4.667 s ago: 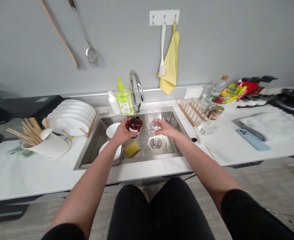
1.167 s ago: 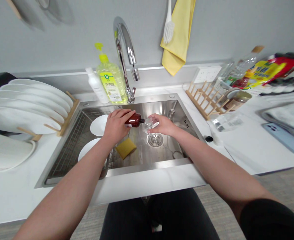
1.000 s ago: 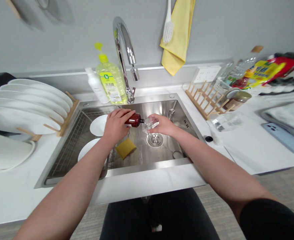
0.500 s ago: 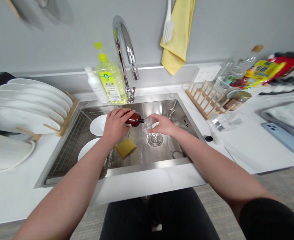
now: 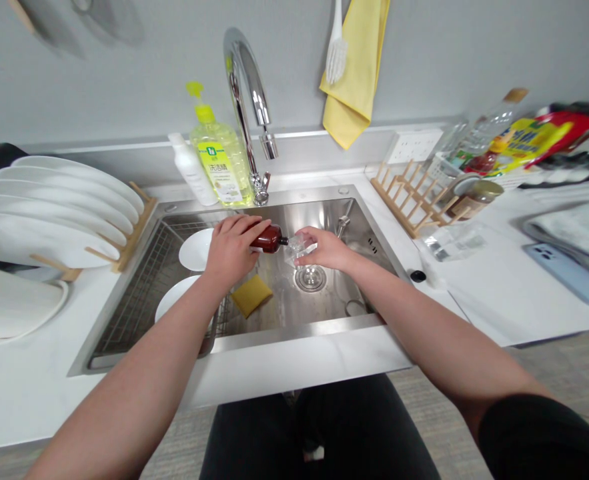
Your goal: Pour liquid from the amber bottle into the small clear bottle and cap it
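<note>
Over the steel sink (image 5: 369,233), my left hand (image 5: 231,248) is closed round a small brown bottle (image 5: 270,239). The bottle lies tipped on its side, its mouth pointing right at a small clear glass (image 5: 300,248). My right hand (image 5: 328,249) grips that glass just above the drain (image 5: 310,278). Bottle mouth and glass rim nearly touch. A yellow sponge (image 5: 251,295) lies on the sink floor below my left hand.
Two white dishes (image 5: 194,249) rest on a wire grid at the sink's left. A faucet (image 5: 247,80) arches overhead, with a yellow soap bottle (image 5: 217,160) beside it. White plates (image 5: 59,207) stand racked at left. A wooden rack (image 5: 411,197), jars and a phone (image 5: 567,263) occupy the right counter.
Since 4.7 s ago the view has come closer and the brown bottle has gone from upright to tipped toward the glass. Over the last second both hands hold almost still.
</note>
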`<action>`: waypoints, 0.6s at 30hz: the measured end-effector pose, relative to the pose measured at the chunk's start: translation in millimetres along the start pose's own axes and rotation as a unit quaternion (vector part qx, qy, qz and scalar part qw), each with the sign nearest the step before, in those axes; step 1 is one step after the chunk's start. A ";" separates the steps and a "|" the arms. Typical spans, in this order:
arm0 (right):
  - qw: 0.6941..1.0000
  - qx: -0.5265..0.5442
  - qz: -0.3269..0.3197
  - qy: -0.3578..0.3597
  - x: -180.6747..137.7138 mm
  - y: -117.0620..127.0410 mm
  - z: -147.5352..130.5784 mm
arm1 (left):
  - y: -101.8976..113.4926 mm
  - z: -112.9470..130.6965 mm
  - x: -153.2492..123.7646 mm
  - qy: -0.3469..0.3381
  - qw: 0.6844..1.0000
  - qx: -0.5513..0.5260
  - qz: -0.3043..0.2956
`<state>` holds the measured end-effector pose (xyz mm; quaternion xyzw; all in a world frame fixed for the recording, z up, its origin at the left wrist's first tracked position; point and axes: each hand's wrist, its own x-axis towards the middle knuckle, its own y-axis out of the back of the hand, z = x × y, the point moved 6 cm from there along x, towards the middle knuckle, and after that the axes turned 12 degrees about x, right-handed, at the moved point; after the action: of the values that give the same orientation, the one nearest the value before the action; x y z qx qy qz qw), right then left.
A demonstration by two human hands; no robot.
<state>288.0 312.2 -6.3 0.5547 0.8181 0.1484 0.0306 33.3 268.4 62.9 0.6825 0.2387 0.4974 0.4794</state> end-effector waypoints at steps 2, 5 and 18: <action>1.000 0.000 -0.002 0.000 -0.2 -0.3 -0.6 | 0.6 0.7 0.1 -0.001 1.000 0.009 0.000; 1.000 0.000 -0.001 -0.001 -0.7 -0.2 -1.5 | 1.4 1.4 0.1 -0.002 1.000 0.016 0.005; 1.000 -0.006 0.002 -0.005 -1.1 -0.5 -2.4 | 1.9 1.3 -1.3 -0.018 0.999 0.030 0.025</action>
<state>287.4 310.5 -4.3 0.5569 0.8160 0.1505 0.0377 33.7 266.0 64.0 0.7110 0.2279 0.4897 0.4502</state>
